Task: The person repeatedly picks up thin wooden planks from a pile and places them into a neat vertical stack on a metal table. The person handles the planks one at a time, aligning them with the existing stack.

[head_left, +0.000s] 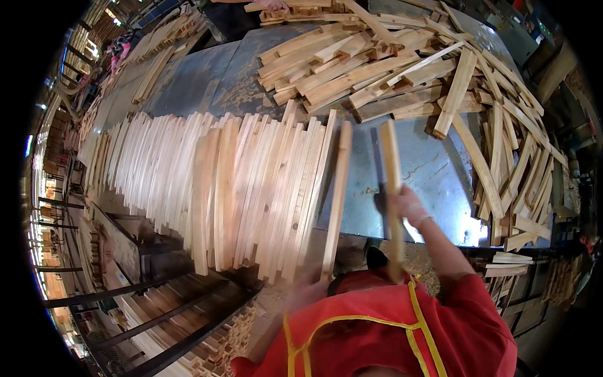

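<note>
My right hand, in a pale glove, is closed round a wooden strip that stands lengthwise over the metal table. Motion blurs the strip's lower end close to my red clothing. At the lower end of another wooden strip is my left hand, too smeared to show its fingers. That strip lies a little apart from the right end of a long row of wooden strips, set side by side with uneven ends.
A loose heap of wooden strips covers the table's far side and curves down the right. The metal table shows between row and heap. Dark metal rails stand at lower left. Another person's hand is at the far edge.
</note>
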A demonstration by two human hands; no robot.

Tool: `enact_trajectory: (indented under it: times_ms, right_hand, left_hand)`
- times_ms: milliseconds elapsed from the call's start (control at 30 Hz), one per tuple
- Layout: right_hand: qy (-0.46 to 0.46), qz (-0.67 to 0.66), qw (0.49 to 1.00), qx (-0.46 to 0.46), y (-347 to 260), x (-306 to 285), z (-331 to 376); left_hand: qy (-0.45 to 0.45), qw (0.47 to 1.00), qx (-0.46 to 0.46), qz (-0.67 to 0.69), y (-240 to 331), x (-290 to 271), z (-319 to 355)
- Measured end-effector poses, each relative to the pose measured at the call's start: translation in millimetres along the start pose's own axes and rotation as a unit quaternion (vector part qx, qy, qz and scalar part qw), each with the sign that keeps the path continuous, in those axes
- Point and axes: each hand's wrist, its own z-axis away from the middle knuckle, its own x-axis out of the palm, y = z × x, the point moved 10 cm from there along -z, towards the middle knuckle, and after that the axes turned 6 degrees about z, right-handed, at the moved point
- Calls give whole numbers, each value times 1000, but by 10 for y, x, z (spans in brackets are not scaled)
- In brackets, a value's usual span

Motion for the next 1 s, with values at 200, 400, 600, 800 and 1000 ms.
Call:
enact_trajectory:
  times_ms: [200, 400, 600, 800, 1000]
  right_hand:
    - [-87, 170, 981, -13, -1010, 1330, 105]
    - [-121, 123, 964, -202, -1165, 770, -91]
    - [335, 446, 829, -41, -517, -2686, -295]
    - [103, 52, 993, -20, -8, -2302, -312]
    - [155, 14, 985, -72, -271, -2195, -934]
  left_hand:
    - [156, 790, 153, -573, 677, 59, -164]
    - [244, 618, 199, -721, 1034, 84, -616]
    - [224, 611, 192, -734, 1084, 427, -904]
    - [98, 702, 249, -660, 1181, 1435, -1772]
    - [-65, 997, 13, -44, 628, 1749, -2817]
